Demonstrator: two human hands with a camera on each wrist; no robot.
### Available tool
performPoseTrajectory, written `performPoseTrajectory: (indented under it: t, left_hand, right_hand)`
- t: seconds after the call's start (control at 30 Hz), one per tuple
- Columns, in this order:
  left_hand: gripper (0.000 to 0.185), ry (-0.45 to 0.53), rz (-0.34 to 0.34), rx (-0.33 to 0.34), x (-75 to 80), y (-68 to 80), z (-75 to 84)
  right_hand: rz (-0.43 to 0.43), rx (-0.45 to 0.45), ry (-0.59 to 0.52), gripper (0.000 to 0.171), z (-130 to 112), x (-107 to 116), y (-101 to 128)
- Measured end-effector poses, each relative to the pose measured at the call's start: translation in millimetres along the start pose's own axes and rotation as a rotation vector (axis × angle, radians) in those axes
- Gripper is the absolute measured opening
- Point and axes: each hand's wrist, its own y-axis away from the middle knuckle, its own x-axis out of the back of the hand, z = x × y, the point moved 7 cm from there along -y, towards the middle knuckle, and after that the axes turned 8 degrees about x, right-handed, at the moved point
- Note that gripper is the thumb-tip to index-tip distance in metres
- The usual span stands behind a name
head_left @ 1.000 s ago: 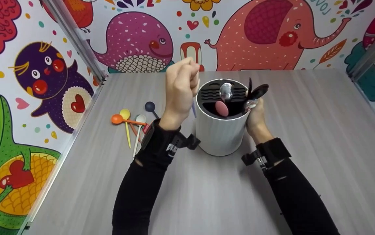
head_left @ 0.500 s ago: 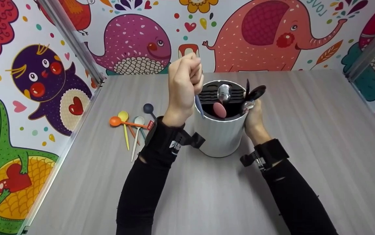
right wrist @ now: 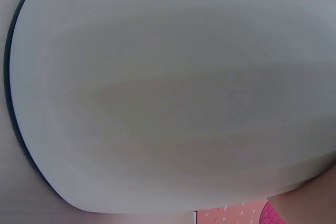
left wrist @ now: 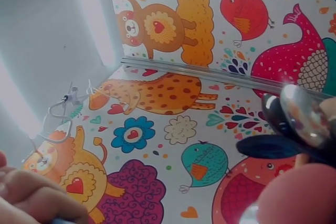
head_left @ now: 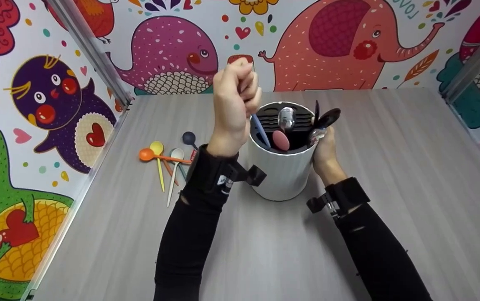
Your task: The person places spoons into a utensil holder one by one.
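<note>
My left hand is raised at the left rim of the white utensil holder and pinches a slim blue handle. That handle slants down into the holder's front opening; its upper part is hidden in the fist, so its kind cannot be told. My right hand grips the holder's right side, its fingers mostly hidden behind the wall. Inside the holder stand a pink spoon, a shiny metal utensil in the slotted part, and black utensils leaning over the right rim. In the left wrist view the pink spoon head looms close.
Left of the holder, several spoons lie loosely piled on the grey table: an orange spoon, a yellow spoon, a white spoon and a dark blue spoon. Printed cartoon walls enclose the table.
My left hand has shifted slightly towards the holder and upright over its left rim. The blue handle has swung from outside the rim into the opening. My right hand stays on the holder.
</note>
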Motion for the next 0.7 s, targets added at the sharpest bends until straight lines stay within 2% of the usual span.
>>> performPoseTrajectory:
  t: [0.2,0.47,0.53,0.7]
  left_hand:
    - [0.035,-0.095,0.011,0.000,5.2,1.5,-27.0]
    - [0.036,-0.160,0.041,0.054,14.6,8.8,-60.8]
    - [0.036,-0.168,0.046,0.070,15.9,11.3,-68.6]
    - [0.034,-0.187,0.038,0.120,14.6,16.4,-84.9]
  right_hand:
    - [0.007,0.021,0.010,0.041,-1.0,1.5,-1.1]
    - [-0.006,0.051,0.070,0.044,-0.9,3.4,-1.8]
    - [-0.012,0.040,0.073,0.045,-0.4,3.0,-1.6]
    - [0.065,-0.032,0.073,0.046,2.1,7.0,-0.7]
